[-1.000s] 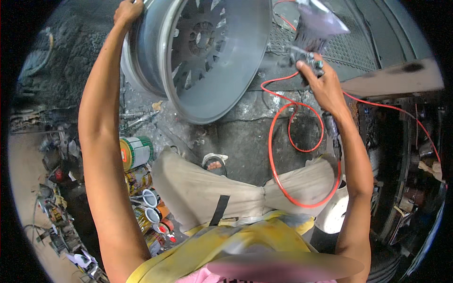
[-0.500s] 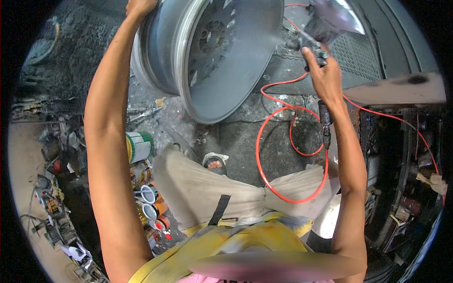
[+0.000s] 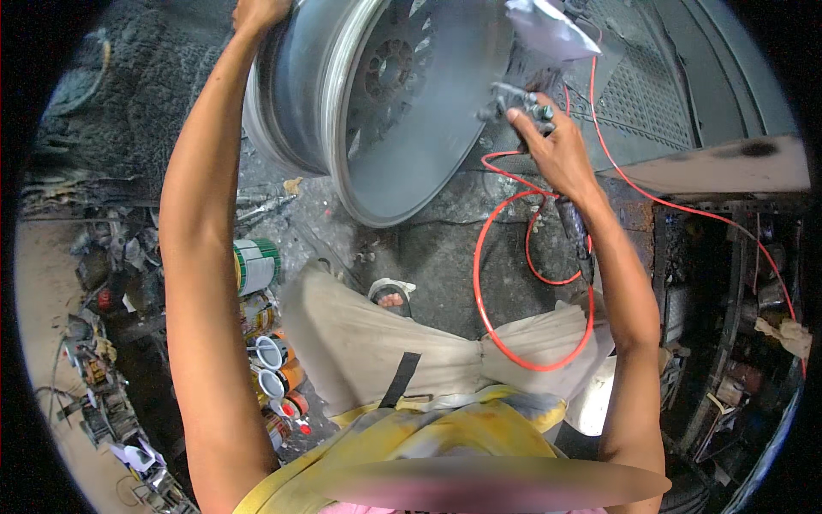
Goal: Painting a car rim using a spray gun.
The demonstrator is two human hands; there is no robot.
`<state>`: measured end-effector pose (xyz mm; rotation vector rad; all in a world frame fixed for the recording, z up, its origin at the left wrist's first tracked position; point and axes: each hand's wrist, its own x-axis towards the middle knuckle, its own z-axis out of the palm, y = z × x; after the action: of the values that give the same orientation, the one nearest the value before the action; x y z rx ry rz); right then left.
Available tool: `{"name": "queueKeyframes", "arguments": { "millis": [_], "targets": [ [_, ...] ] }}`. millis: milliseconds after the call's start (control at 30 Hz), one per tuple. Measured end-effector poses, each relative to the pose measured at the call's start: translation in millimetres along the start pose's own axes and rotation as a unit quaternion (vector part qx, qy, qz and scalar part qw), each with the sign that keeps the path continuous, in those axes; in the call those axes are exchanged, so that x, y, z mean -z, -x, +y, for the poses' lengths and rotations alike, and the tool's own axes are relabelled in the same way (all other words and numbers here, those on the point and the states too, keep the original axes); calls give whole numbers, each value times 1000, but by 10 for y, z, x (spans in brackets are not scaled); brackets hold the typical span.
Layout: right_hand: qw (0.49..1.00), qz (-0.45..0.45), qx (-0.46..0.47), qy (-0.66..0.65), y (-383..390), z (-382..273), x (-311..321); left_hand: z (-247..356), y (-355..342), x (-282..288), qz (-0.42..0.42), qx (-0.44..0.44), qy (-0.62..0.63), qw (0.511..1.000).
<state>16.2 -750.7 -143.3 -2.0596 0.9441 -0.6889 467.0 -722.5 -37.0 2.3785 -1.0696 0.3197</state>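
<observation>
A large grey car wheel rim stands tilted on the dirty ground at the top of the view. My left hand grips its upper left edge and holds it up. My right hand is closed on a metal spray gun aimed at the inside of the rim. A pale cup sits on top of the gun. A red hose runs from the gun in loops down past my knees.
Several paint cans and small open tins stand along the ground on my left, with scattered tools and junk beyond. A metal grating and a pale plank lie at right. My sandalled foot rests below the rim.
The rim has swung up and to the right in view. My right hand has brought the spray gun closer to the rim's inner face; the hose loops have shifted with it.
</observation>
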Motion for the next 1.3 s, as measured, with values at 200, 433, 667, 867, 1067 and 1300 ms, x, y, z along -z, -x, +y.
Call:
{"name": "queueKeyframes", "arguments": {
  "millis": [200,433,667,867,1067,1300],
  "targets": [
    [991,-98,-45,-83,251,-15,-1,-25,-1,-58,18,-14,-5,1000],
    [998,42,-46,-32,48,-104,307,-662,-476,-226,3,-50,-64,997],
    [965,231,117,-42,-18,-469,801,-470,-305,-236,-17,-15,-22,1000],
    [957,239,159,36,-163,-322,832,-456,-368,-192,-29,-28,-26,999],
    [987,118,0,110,17,-40,726,-496,-325,-209,-26,-38,-28,999],
    [996,-84,23,-29,288,31,647,-634,-433,-226,-23,-43,-25,999]
  ]
}}
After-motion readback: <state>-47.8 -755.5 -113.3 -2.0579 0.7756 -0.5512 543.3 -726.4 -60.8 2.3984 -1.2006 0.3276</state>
